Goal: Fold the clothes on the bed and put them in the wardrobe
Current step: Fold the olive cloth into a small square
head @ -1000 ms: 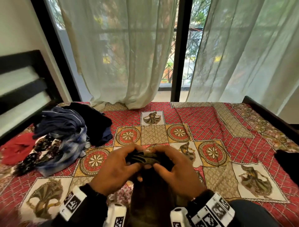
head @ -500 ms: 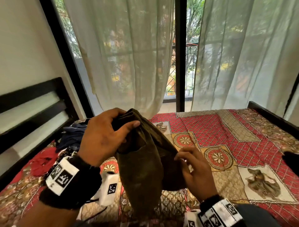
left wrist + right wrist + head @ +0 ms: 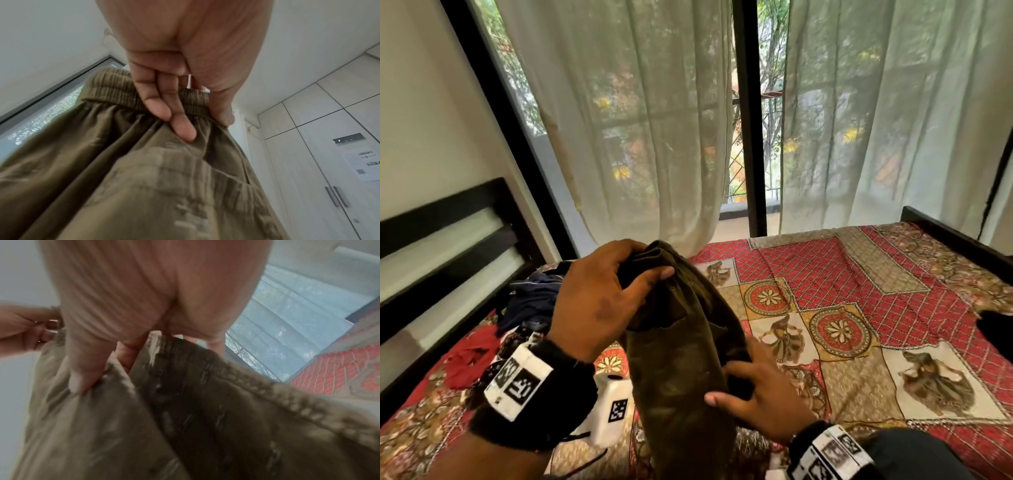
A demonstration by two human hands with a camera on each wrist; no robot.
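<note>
Olive-green trousers (image 3: 681, 370) hang in front of me above the bed. My left hand (image 3: 599, 294) grips their elastic waistband (image 3: 115, 91) at the top, fingers and thumb curled over it. My right hand (image 3: 753, 390) is lower down and pinches a fold of the trouser fabric (image 3: 185, 402), thumb on the near side. A pile of unfolded clothes (image 3: 530, 298), dark blue, patterned and red, lies on the bed's left side by the headboard. The white wardrobe (image 3: 329, 162) with paired handles shows in the left wrist view.
The bed (image 3: 859, 308) has a red and beige patterned sheet. A black headboard (image 3: 441, 246) is on the left, sheer curtains (image 3: 640, 137) and a window behind. A dark garment (image 3: 996, 329) lies at the bed's right edge.
My left hand has lifted the trousers' waistband up from the bed, so they hang down. My right hand slid lower along the fabric. The view has tilted upward.
</note>
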